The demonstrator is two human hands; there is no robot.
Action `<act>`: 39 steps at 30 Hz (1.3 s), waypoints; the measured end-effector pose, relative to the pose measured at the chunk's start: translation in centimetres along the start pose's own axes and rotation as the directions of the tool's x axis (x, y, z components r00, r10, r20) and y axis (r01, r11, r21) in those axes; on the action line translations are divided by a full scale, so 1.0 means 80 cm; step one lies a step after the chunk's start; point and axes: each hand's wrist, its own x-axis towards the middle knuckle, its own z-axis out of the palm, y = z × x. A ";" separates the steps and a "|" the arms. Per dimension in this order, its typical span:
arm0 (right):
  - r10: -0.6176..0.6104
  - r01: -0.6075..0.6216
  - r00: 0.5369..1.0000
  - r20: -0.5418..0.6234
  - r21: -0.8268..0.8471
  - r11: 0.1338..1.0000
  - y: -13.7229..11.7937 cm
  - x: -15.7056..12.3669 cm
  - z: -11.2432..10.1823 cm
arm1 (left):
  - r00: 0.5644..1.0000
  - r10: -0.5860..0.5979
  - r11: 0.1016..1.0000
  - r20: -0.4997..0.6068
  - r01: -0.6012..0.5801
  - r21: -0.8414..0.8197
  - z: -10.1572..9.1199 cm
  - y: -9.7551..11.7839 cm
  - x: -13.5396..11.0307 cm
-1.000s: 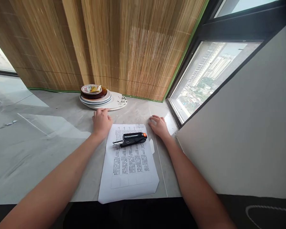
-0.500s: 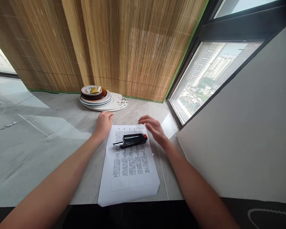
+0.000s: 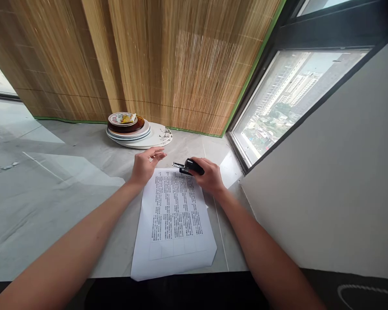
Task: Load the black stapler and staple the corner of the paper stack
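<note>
My right hand (image 3: 210,175) is wrapped round a black stapler (image 3: 194,166) near the far edge of the printed sheets of paper (image 3: 176,215). A metal strip sticks out of the stapler's left end, pointing towards my left hand. My fingers cover its right end. Raised by the sheets' far left corner, my left hand (image 3: 144,165) holds nothing that I can see, its fingers bent and apart from the thumb. The sheets lie flat on the grey tiled surface, their near edge around the front edge of that surface.
A stack of plates (image 3: 129,131) stands at the back, a small yellow and white packet (image 3: 128,118) on top. Behind it hangs a bamboo blind (image 3: 142,64). On the right are a window (image 3: 278,103) and a white wall (image 3: 326,172). Scraps (image 3: 9,166) lie far left.
My right hand has taken hold of the stapler, which lay on the sheets, and moved it to their far edge. My left hand has lifted slightly and its fingers have opened to the right.
</note>
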 end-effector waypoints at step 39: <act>-0.123 0.102 0.989 0.077 0.235 0.966 0.024 0.002 -0.013 | 0.813 0.382 0.887 0.440 -0.455 0.072 0.008 -0.008 -0.009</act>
